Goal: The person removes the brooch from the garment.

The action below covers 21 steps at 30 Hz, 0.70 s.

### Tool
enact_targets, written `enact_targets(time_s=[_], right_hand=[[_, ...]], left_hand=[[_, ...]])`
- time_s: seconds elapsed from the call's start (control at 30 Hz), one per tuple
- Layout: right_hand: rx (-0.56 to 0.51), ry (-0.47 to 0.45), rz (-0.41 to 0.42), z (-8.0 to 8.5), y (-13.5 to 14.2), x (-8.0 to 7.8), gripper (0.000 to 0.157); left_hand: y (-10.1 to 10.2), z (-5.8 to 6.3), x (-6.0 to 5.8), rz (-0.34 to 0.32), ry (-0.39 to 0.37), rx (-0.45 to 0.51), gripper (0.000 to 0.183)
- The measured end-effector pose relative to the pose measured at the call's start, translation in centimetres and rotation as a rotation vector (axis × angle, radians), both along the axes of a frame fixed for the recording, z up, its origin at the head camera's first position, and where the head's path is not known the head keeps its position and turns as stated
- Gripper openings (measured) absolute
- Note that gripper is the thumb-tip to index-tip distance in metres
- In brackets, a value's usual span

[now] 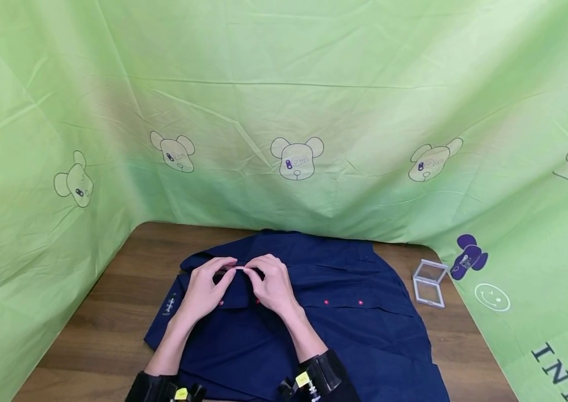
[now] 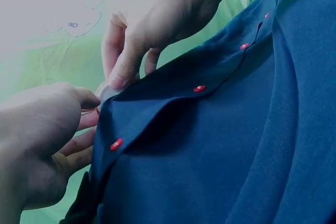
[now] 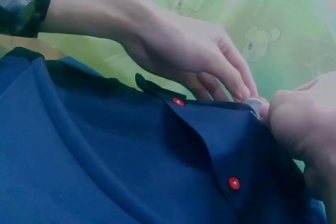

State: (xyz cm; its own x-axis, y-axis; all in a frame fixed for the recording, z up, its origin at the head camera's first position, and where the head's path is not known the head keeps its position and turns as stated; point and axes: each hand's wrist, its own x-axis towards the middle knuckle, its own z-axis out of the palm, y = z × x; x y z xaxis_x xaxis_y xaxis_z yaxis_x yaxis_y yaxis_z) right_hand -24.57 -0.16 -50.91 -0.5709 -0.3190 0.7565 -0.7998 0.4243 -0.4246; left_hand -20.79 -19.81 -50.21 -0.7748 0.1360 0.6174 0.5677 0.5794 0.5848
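Observation:
A navy shirt [image 1: 364, 335] with small red buttons [image 3: 234, 183] lies spread over the table. At its raised far edge both hands meet, fingertips close together. Between them is a small, pale, partly see-through piece with a reddish edge [image 3: 255, 103]; what it is I cannot tell. My left hand [image 1: 205, 290] pinches it from the left. From the other side my right hand [image 1: 273, 283] pinches it with thumb and fingers, right at the fabric edge. In the left wrist view the shirt front [image 2: 210, 150] hangs down from this spot, with several red buttons along its placket.
An open, clear, hinged square case [image 1: 428, 283] stands on the wooden table [image 1: 88, 340] right of the shirt. Green cloth [image 1: 294, 72] printed with bear heads encloses the back and sides. Pale lettering or a logo [image 1: 169, 304] marks the shirt's left part.

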Motion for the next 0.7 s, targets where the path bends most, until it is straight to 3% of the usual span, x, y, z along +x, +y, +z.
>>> enact_targets(time_s=[0.4,0.7], right_hand=[[-0.174,-0.157,0.008,-0.35,-0.18,-0.03,0.005],[-0.246,-0.216,-0.003,-0.33,-0.58,0.06,0.004]], left_hand=[[-0.13,-0.36,-0.13,0.035,-0.046,0.011,0.018],[-0.02,-0.46,-0.14,0.015,-0.066,0.019,0.017]])
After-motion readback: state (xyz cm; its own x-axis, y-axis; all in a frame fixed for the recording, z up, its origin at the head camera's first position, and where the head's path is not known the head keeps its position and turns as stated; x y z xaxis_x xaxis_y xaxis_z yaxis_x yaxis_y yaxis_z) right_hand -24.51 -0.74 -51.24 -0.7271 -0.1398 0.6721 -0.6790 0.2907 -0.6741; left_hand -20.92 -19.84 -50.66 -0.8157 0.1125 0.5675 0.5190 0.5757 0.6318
